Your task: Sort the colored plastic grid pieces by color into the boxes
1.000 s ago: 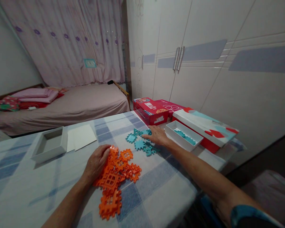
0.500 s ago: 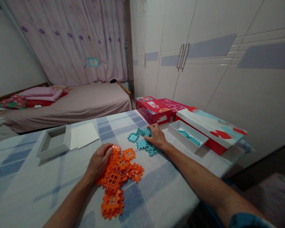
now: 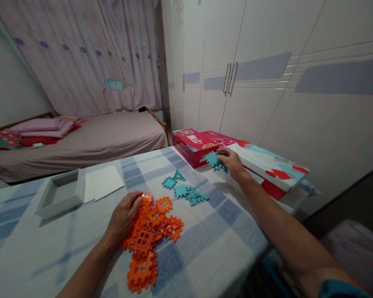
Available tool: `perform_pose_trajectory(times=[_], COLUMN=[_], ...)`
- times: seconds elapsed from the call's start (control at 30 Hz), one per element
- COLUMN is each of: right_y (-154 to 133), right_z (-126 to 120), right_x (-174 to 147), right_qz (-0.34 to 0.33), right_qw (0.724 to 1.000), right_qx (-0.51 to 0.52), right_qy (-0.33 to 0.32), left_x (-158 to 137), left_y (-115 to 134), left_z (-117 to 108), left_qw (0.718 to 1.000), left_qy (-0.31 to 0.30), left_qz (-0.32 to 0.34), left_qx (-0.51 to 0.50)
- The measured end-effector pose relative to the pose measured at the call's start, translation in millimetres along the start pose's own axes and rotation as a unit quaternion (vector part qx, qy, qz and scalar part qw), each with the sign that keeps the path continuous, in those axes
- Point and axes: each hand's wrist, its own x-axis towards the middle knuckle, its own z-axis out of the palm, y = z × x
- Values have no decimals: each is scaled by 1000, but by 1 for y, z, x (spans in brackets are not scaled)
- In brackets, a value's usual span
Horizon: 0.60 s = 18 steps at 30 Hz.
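My right hand (image 3: 233,163) is raised near the boxes on the right, its fingers pinching a small bunch of teal interlocking plastic pieces (image 3: 211,158). Below and left of it, several more teal pieces (image 3: 180,191) lie on the tablecloth: toothed squares, a triangle and lattice shapes. My left hand (image 3: 124,215) rests at the upper left edge of a heap of orange interlocking plastic pieces (image 3: 144,238). Its thumb and fingers are curled in against the top orange pieces; the fingertips are partly hidden.
A red box (image 3: 194,145) and a long white-lidded red box (image 3: 267,163) stand at the back right. My right hand and forearm mostly cover a white tray (image 3: 257,177) there. A grey-white tray (image 3: 81,188) and pale cards (image 3: 107,182) lie at the left on the checked tablecloth (image 3: 90,248).
My right hand has lifted some teal pieces off the table and moved right, towards the white tray. My left hand stays at the orange heap. The view has shifted slightly right.
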Motion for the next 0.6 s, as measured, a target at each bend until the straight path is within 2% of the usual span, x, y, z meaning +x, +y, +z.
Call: perform_pose_trajectory(times=[0.1, 0.17, 0.3, 0.43, 0.53, 0.6], right_y=[7, 16, 31, 34, 30, 28], right_z=[-39, -52, -48, -44, -55, -66], right_x=[16, 21, 21, 10, -1, -8], right_qz=[37, 59, 64, 33, -19, -31], right_qw=[997, 993, 987, 976, 949, 931], right_qx=[-50, -93, -147, -215, -312, -363], right_qy=[46, 54, 28, 28, 35, 0], left_x=[0, 0, 1, 1, 1, 1], left_y=[0, 0, 0, 0, 0, 0], left_z=[0, -1, -1, -1, -1, -1], left_qw=[1000, 1000, 1000, 1000, 1000, 1000], left_qy=[-2, -4, 1, 3, -2, -1], left_qz=[-3, -2, 6, 2, 0, -2], left_qx=[1, 3, 4, 3, 2, 2])
